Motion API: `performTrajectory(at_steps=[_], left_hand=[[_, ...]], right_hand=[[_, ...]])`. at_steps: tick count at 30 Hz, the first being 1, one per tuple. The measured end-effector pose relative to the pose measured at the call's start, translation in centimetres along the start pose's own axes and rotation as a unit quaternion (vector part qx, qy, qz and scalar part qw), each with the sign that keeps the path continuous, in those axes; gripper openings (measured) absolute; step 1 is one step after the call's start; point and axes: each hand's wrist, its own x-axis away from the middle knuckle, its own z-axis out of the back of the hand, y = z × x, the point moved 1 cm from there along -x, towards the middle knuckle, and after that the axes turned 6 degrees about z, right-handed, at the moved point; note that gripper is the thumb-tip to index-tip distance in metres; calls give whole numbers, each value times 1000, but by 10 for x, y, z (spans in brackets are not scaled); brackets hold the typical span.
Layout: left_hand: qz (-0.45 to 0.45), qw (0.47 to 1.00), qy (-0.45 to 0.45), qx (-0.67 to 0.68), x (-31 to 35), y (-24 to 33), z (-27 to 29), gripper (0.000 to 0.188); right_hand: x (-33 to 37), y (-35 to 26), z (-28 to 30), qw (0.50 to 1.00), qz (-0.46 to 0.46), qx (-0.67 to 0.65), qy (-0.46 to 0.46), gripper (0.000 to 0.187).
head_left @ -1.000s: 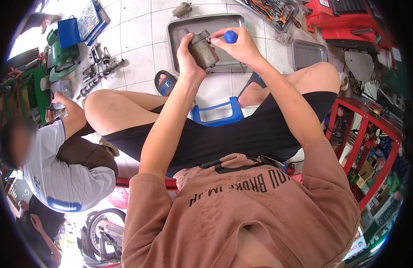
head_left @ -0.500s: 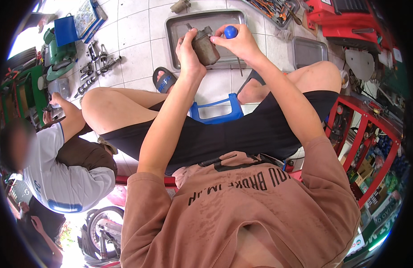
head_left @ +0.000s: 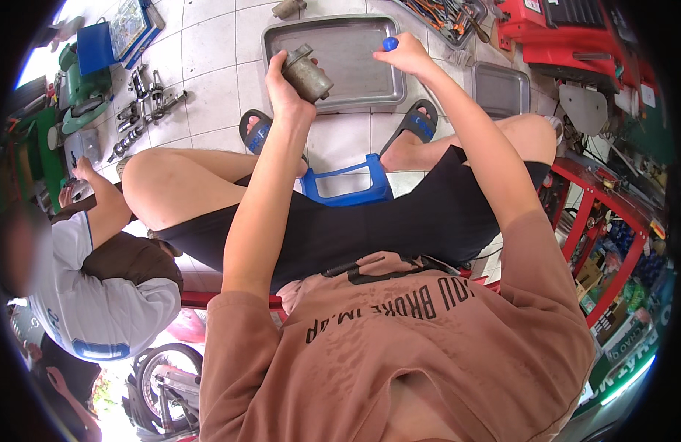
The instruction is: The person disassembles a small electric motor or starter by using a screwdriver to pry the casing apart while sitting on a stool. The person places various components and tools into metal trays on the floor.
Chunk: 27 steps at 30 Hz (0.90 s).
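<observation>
My left hand [head_left: 285, 92] is wrapped round a worn grey metal cylinder with a flanged end, which looks like a small starter motor [head_left: 309, 79]. It is held tilted above the near left part of a grey metal tray [head_left: 333, 107] on the floor. My right hand [head_left: 410, 56] is closed on a screwdriver [head_left: 390, 44] over the tray's right edge. Only the blue handle end shows; the shaft is hidden. The two hands are well apart, and the screwdriver does not touch the motor.
Another metal cylinder [head_left: 289, 8] lies beyond the tray. A tool tray [head_left: 458, 29] and a smaller grey tray [head_left: 500, 90] are at the right. Metal shafts [head_left: 145, 110] lie on the left floor tiles. A blue stool [head_left: 348, 193] is between my legs; another person [head_left: 108, 287] sits at left.
My right hand with the screwdriver has drawn away from the motor to the right. My left hand has moved slightly left and tilted the motor's lower end to the right.
</observation>
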Motion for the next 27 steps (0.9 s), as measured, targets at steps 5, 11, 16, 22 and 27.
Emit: performTrajectory(at_steps=[5, 11, 16, 22, 27], left_hand=[[26, 998, 38, 41, -17, -7, 16, 29], [30, 994, 75, 67, -22, -5, 21, 32], [34, 995, 70, 59, -25, 1, 22, 32], [30, 994, 76, 67, -31, -1, 22, 31], [50, 996, 48, 50, -33, -2, 21, 31]], right_hand=[[-51, 58, -34, 971, -150, 181, -51, 35], [-76, 76, -77, 952, -230, 195, -49, 35], [-93, 81, -89, 958, -248, 145, -2, 36], [-101, 87, -90, 960, -258, 106, 38, 37], [-103, 93, -90, 964, -248, 77, 60, 35]])
